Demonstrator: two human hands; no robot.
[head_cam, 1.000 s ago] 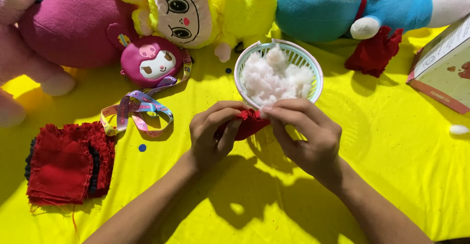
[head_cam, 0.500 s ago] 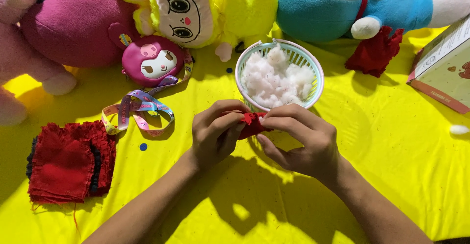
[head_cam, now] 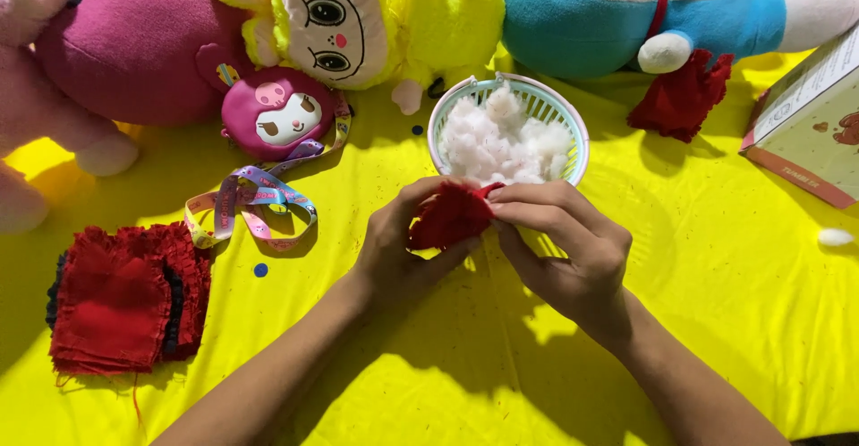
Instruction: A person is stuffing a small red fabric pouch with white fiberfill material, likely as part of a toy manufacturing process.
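Both hands meet over the yellow tablecloth (head_cam: 716, 321), just in front of a small basket. My left hand (head_cam: 398, 245) cups a small red fabric pouch (head_cam: 447, 218) from the left. My right hand (head_cam: 564, 249) pinches the pouch's upper right edge with fingertips. Directly behind the hands stands a pale blue-and-white plastic basket (head_cam: 573, 128) filled with white stuffing fluff (head_cam: 501, 142).
A stack of red fabric squares (head_cam: 121, 294) lies at the left. Plush toys line the back: pink (head_cam: 116, 43), yellow (head_cam: 358, 16), blue (head_cam: 617, 16), plus a small pink doll-face pouch (head_cam: 277, 115) with a colourful ribbon (head_cam: 250, 200). Red cloth pieces (head_cam: 684, 97), a cardboard box (head_cam: 819, 115) and a loose fluff tuft (head_cam: 835, 237) sit at the right.
The pouch has come more into view between my fingers, with my left hand shifting to cup it and my right fingers moving to its top edge. Everything else stays put.
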